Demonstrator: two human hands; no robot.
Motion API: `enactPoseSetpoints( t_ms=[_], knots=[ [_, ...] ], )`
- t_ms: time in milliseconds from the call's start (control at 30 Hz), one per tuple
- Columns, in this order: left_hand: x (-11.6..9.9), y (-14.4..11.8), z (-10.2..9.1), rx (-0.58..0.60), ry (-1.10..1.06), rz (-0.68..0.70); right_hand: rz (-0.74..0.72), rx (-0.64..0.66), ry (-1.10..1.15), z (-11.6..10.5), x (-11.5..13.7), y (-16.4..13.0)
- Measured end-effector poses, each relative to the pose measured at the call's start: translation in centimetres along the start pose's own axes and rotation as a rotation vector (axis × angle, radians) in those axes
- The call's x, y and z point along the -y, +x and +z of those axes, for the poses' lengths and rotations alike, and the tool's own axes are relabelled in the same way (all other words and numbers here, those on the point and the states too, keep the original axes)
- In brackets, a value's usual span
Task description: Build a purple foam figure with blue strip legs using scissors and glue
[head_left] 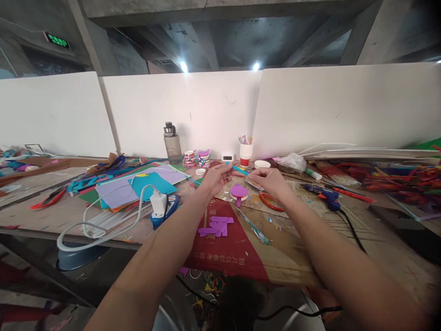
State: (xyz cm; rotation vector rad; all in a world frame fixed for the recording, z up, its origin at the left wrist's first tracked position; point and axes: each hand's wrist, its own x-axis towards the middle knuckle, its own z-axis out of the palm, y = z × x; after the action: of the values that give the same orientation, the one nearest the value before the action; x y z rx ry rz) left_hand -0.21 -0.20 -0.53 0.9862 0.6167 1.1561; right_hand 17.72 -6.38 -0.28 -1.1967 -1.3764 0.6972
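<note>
Nearest on the table (pixel 103 216) lies one heap of purple foam scraps (pixel 216 226), with one pen (pixel 253 226) beside it. Beyond sit one purple-topped tape roll (pixel 239 192) and one red scissors (pixel 269 202). Above them the left hand (pixel 215 178) pinches one blue strip (pixel 238 169); the right hand (pixel 270 180) grips one metal tool (pixel 254 184). Farthest stand one bottle (pixel 172 142) and one cup (pixel 245 154).

water bottle (pixel 172 143) behind the paper stack (pixel 138 186), pen cup (pixel 245 154) right of it, scissors (pixel 270 202) nearer
</note>
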Motion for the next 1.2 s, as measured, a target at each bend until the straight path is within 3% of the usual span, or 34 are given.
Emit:
enactPoseSetpoints(
  t_ms=[233,633,900,1200],
  knots=[
    [0.2,-0.4,0.9,-0.021,-0.012,0.036,-0.082,0.159,-0.113,1.2,-1.6,-0.4],
    [0.5,-0.1,0.6,-0.088,-0.064,0.116,0.075,0.165,0.046,2.6,-1.5,-0.9],
    [0.7,-0.4,0.7,-0.148,-0.121,0.065,0.125,0.132,0.059,2.9,-0.4,-1.4],
    [1.5,-0.3,1.0,0.06,0.006,-0.094,0.178,0.082,0.193,2.8,0.0,-1.6]
  ],
)
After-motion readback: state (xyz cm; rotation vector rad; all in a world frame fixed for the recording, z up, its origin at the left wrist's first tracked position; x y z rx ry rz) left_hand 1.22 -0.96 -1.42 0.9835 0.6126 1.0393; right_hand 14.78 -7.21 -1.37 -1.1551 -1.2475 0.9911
